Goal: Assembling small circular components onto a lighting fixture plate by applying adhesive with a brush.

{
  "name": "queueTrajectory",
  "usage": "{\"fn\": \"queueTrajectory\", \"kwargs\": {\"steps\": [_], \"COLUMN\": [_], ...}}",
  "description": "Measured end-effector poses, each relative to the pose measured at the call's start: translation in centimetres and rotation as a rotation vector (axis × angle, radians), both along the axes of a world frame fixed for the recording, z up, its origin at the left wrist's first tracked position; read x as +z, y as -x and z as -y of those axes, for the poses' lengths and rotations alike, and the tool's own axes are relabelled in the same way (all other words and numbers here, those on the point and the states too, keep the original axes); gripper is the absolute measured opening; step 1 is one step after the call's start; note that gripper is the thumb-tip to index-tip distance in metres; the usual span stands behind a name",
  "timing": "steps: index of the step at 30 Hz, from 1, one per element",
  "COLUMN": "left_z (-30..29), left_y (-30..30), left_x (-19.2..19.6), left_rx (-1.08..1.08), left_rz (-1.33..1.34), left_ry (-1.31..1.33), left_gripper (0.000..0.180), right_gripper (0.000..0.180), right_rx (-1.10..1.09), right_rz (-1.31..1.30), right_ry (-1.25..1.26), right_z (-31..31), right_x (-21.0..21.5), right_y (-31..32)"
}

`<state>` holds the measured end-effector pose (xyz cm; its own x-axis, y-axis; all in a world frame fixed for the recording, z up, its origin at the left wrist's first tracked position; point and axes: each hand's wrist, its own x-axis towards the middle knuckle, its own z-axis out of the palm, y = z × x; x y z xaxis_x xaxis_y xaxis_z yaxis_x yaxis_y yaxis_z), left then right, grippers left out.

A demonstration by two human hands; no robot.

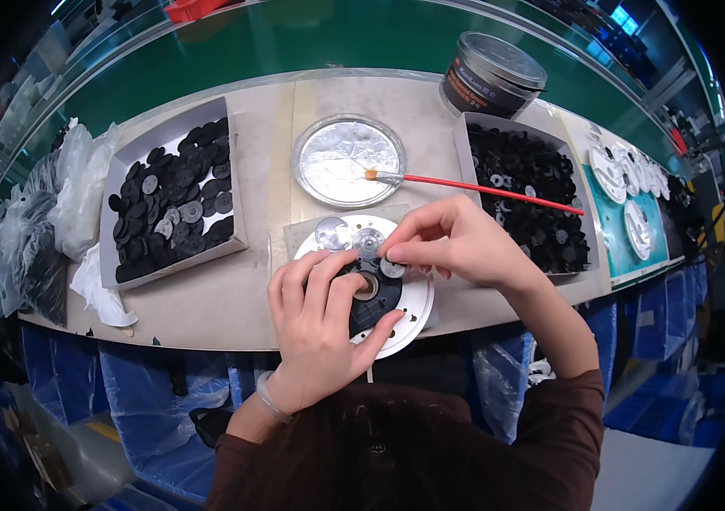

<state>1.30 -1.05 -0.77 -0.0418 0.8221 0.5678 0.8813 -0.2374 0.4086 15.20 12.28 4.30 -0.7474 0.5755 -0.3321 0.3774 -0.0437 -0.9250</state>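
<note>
A white round plate (416, 298) lies in front of me, with a black plastic housing (386, 294) and several translucent gears (368, 241) on it. My left hand (320, 298) grips the housing from the left, its fingers bent over the upper side and its thumb at the lower edge. Between the thumb and fingertips of my right hand (456, 243) is a small pale gear (391, 269), held at the housing's upper right. Whether that gear touches the parts beneath it I cannot tell.
Open boxes of black parts stand left (239, 204) and right (470, 136). Beyond the plate is a round lid (301, 162) with a red-handled brush (490, 189) across it. A lidded tub (482, 89) stands behind. Plastic bags (81, 192) lie left; white parts (635, 230) lie far right.
</note>
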Motion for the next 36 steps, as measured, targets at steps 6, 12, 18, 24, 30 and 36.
{"fn": "queueTrajectory", "kwargs": {"steps": [6, 12, 18, 24, 30, 36], "left_z": [0.0, 0.0, 0.1, 0.3, 0.1, -0.2], "left_y": [0.0, -0.2, -0.2, -0.3, -0.6, 0.0], "left_x": [0.0, 0.1, -0.1, 0.7, 1.5, 0.9], "left_rx": [-0.007, 0.01, 0.017, 0.022, 0.031, -0.038], "left_rz": [0.06, -0.032, -0.041, -0.071, -0.127, -0.047], "left_ry": [-0.001, 0.018, 0.001, 0.019, 0.008, -0.011], "left_gripper": [0.046, 0.046, 0.043, 0.042, 0.04, 0.04], "right_gripper": [0.012, 0.018, 0.013, 0.017, 0.014, 0.014], "right_rx": [-0.044, -0.348, -0.269, -0.276, -0.288, -0.295], "right_rz": [-0.056, 0.187, 0.515, 0.608, 0.738, 0.738], "right_ry": [-0.572, -0.763, -0.857, -0.888, -1.026, -0.841], "right_z": [1.0, 1.1, 0.3, -0.7, -0.8, -0.7], "right_x": [0.6, 3.2, 0.6, -1.9, -2.4, -1.5], "right_y": [-0.7, -5.8, -9.9, -9.6, -9.0, -8.8]}}
